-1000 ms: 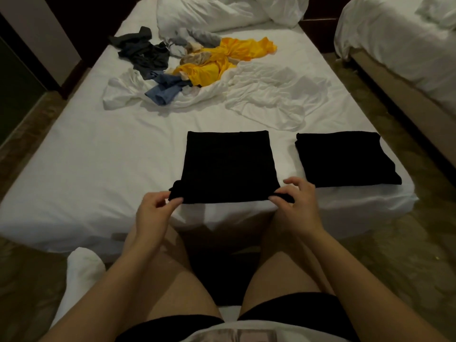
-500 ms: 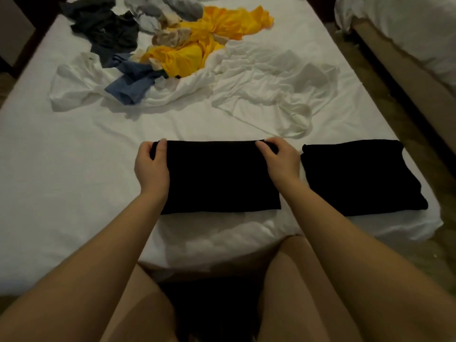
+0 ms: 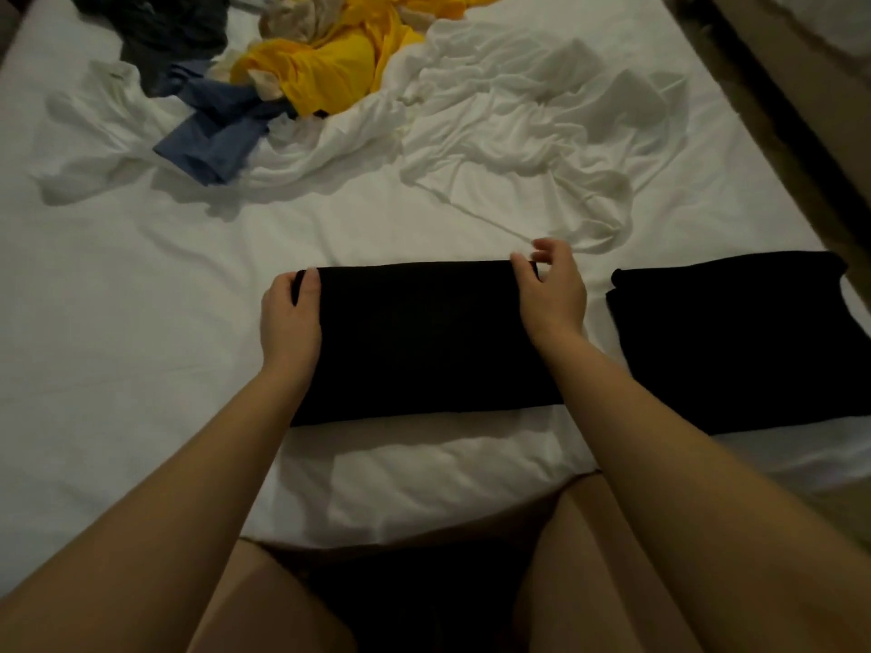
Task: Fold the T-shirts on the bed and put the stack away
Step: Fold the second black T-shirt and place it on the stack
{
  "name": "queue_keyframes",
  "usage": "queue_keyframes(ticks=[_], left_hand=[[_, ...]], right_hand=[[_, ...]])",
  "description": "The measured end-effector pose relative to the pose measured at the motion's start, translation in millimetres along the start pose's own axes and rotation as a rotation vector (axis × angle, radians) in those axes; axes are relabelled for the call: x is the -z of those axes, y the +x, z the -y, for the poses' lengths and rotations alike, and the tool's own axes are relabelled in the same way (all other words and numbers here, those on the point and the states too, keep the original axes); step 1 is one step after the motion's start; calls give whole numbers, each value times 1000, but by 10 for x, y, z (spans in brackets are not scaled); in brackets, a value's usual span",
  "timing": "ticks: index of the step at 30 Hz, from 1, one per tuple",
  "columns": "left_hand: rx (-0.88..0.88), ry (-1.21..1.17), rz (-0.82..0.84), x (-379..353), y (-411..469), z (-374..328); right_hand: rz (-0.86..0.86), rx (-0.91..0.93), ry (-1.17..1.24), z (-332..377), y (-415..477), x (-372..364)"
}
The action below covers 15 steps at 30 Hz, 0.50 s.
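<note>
The shirt (image 3: 424,341) lies flat on the bed (image 3: 118,369), at the near edge, straight in front of the person. It is a black rectangle whose long axis runs left to right across the body. Everything else is placed from it.

The left hand (image 3: 292,322) is on its far-left corner, fingers curled over the edge and gripping the cloth. The right hand (image 3: 551,294) is at its far-right corner. One finger lies on the corner and the others are lifted clear, so I cannot tell whether it pinches the cloth or only touches it. Both hands sit on the far long edge, one at each end, with the near long edge free towards the person's legs.

Just right of the shirt, with a strip of sheet between them, lies a folded shirt (image 3: 730,332), also black and squared off. Beyond the shirt, well apart, is the pile (image 3: 330,73) of loose shirts in yellow, blue, grey and white.

This fold looks finished or nearly so. The likely next move is sideways, along the shirt's long axis, onto the folded shirt. The right hand is the nearer one, so the left would need to carry its end across, or the shirt needs halving first.
</note>
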<state>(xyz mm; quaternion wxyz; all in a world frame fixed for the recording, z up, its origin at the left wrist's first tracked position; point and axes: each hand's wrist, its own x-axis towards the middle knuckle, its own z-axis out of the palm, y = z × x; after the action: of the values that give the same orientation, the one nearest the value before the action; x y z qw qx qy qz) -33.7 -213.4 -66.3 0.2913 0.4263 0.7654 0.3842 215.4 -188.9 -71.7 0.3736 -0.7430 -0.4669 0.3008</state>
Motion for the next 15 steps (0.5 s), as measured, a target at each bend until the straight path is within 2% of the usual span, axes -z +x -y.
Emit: queue_keyframes(ticks=[3,6,10,15], left_hand=[[50,57,-40,152,-218,71],[146,38,134,205,-432,65],[39,-93,313,315,-504,-64],[-129,-245,421,468,-761,-372]], right_hand=[[45,-28,81,-97,-247,143],[228,-37,39,-169,-493,219],[381,-57,208,-4,-506,332],[419,-9,342,255,-541,847]])
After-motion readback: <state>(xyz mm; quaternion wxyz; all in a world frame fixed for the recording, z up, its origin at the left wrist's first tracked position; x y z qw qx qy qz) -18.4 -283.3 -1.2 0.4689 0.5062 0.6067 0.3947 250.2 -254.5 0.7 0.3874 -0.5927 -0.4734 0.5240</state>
